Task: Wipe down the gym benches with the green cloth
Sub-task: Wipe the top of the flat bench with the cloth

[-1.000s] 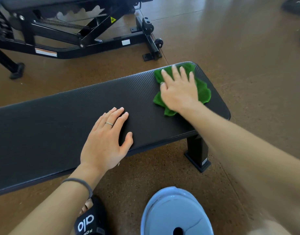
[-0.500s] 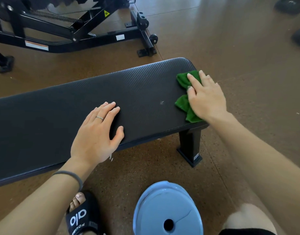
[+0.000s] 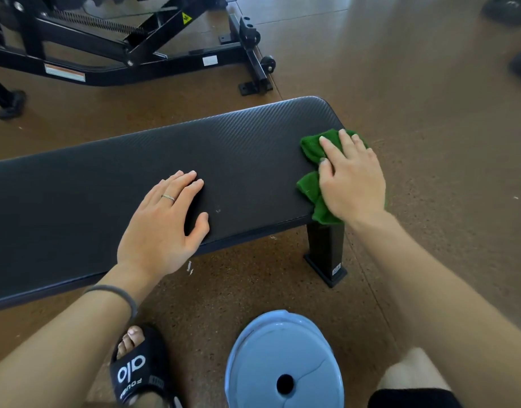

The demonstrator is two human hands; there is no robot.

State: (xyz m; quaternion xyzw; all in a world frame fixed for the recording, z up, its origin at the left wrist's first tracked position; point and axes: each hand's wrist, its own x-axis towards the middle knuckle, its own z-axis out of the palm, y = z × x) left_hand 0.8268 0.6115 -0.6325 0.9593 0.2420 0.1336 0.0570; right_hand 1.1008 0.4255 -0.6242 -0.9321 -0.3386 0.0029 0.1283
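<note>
Black textured padding covers the flat bench (image 3: 106, 201), which runs across the view beneath both of my hands. At far left, beyond my left forearm, the black steel frame of an adjustable bench (image 3: 121, 54) stands on the brown floor (image 3: 430, 83), well apart from the flat bench. Below my left wrist, my foot sits in a black slide sandal (image 3: 135, 375) with white lettering. A grey hair tie (image 3: 118, 293) circles my left wrist. My left hand (image 3: 162, 228) lies palm down on the padding near its front edge, fingers straight and slightly spread, grasping nothing; a thin ring (image 3: 168, 197) shows on one finger. Between my two forearms, on the floor below the bench edge, lies a pale blue weight plate (image 3: 283, 357) with a round centre hole. Just below my right hand, the bench's black leg (image 3: 325, 251) meets the floor. My right hand (image 3: 352, 178) presses flat on the green cloth (image 3: 310, 148) at the right end of the padding, fingers extended over it rather than curled round it. The cloth is bunched, showing to the left of my fingers and under my palm, with a fold hanging past the front corner of the bench.
</note>
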